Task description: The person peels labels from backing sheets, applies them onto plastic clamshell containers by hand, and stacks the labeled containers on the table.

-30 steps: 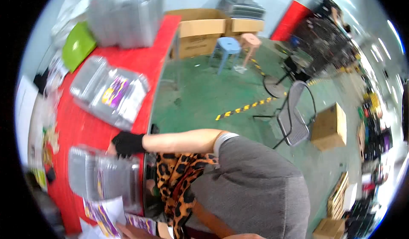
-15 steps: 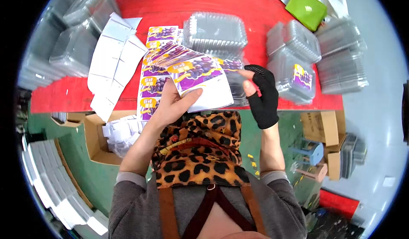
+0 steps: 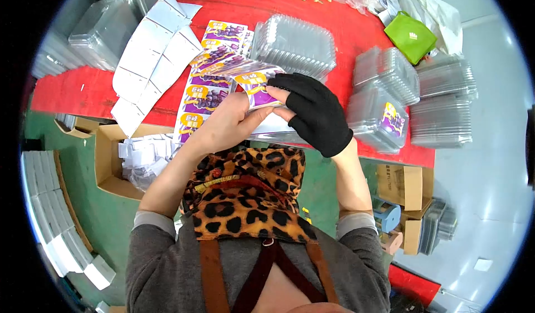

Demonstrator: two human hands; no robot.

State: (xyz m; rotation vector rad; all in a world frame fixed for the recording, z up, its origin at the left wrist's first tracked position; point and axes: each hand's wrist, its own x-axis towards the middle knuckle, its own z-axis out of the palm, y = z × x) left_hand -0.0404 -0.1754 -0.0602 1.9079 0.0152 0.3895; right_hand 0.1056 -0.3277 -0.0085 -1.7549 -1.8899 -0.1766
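Observation:
My bare left hand (image 3: 231,122) grips a folded strip of purple and yellow grape labels (image 3: 253,84) near the table's front edge. My right hand (image 3: 317,109), in a black glove with bare fingertips, pinches the same strip from the right side. Under and left of them lie flat sheets of grape labels (image 3: 202,98). Just behind my hands stands a stack of clear plastic boxes (image 3: 298,42). To the right, a clear box bearing a grape label (image 3: 393,119) leans by other stacked boxes.
White backing sheets (image 3: 150,56) lie on the red table (image 3: 72,93) at left, near more clear boxes (image 3: 106,31). A green pouch (image 3: 411,37) and plastic bags (image 3: 432,15) are at back right. Below the table's left side, a cardboard box (image 3: 108,173) holds white paper scraps.
My right hand has moved left onto the label strip, and its fingers have closed on it. The strip is folded closer now. The view has shifted slightly.

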